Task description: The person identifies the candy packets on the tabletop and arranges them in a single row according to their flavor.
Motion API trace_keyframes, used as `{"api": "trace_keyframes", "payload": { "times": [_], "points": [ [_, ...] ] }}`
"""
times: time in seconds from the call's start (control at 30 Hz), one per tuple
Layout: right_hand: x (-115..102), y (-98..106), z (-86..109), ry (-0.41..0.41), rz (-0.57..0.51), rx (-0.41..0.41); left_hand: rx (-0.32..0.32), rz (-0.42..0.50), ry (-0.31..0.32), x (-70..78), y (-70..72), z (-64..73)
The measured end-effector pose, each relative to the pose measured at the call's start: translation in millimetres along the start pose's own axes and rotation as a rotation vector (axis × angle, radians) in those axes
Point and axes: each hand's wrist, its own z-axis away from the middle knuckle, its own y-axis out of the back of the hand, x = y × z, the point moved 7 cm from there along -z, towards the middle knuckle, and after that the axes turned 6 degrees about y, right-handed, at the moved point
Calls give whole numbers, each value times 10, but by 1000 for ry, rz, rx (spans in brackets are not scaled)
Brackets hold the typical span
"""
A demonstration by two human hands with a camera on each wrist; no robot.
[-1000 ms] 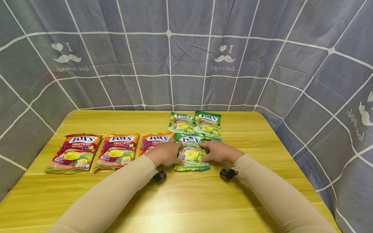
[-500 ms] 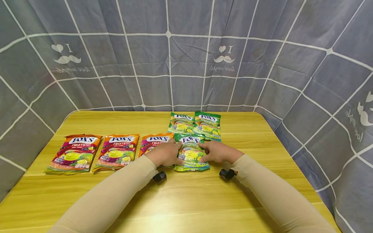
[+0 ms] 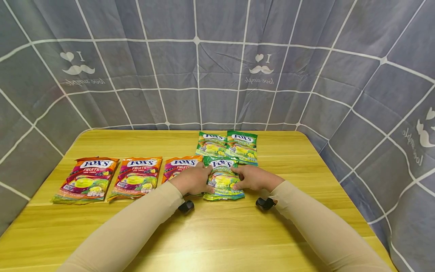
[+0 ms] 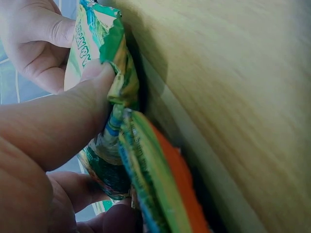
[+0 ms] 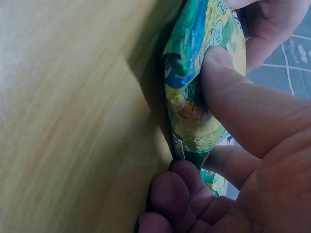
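In the head view a green bag of Fox's candy (image 3: 222, 178) lies on the table between both hands. My left hand (image 3: 193, 180) grips its left edge and my right hand (image 3: 257, 178) its right edge. Each thumb presses the bag's front, as both wrist views show; fingers curl in at its sides. Left of it, partly covered by the left hand, lies an orange-and-purple fruit candy bag (image 3: 180, 165), whose edge meets the green bag in the left wrist view. Just behind are two more green candy bags (image 3: 213, 145), side by side, their lower parts overlapped by the front one.
Two further orange-and-purple candy bags (image 3: 90, 179) continue the row to the left on the wooden table (image 3: 217, 234). A grey curtain (image 3: 221, 68) with white lines encloses the table's back and sides. Dark wrist straps (image 3: 186, 206) show below the hands.
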Motion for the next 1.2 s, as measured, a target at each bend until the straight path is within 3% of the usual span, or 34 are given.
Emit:
{"api": "trace_keyframes", "payload": {
  "times": [0.53, 0.77, 1.0, 1.2],
  "points": [
    [-12, 6, 24, 6, 7, 1, -11, -4, 9, -1, -17, -49],
    [-7, 51, 30, 7, 6, 1, -18, 58, 39, -9, 45, -62],
    [183, 352, 67, -58, 7, 171, 31, 106, 24, -13, 281, -132],
    [517, 604, 85, -180, -24, 308, 97, 137, 13, 0, 489, -353]
  ]
}}
